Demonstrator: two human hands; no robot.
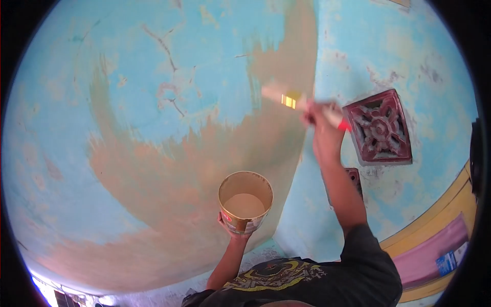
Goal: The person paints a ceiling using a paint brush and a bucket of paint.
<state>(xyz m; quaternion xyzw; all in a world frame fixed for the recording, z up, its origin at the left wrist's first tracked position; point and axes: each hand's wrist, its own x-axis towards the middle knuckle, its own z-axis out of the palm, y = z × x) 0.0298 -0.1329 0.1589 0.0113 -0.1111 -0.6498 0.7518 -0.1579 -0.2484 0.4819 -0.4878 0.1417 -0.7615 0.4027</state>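
Observation:
My right hand [323, 113] is closed around the handle of a paintbrush [291, 101], which has a gold-coloured ferrule and a red handle end. Its pale bristles point left against the freshly coated tan strip beside the wall corner, slightly smeared by motion. Lower down, my left hand [232, 228] grips a paint bucket [246, 225] from beneath and the side, mostly hidden by it. Tan paint [244, 205] fills the lower part of the upright bucket. Tan paint covers a broad curved area of the cracked blue wall [148, 87], with bare blue above it.
On the adjoining blue wall to the right is a dark red ventilation block [381, 128], with a second block [354, 176] partly behind my right forearm. A yellow frame with a pink panel [429, 250] stands at lower right, a blue-and-white packet [447, 262] against it.

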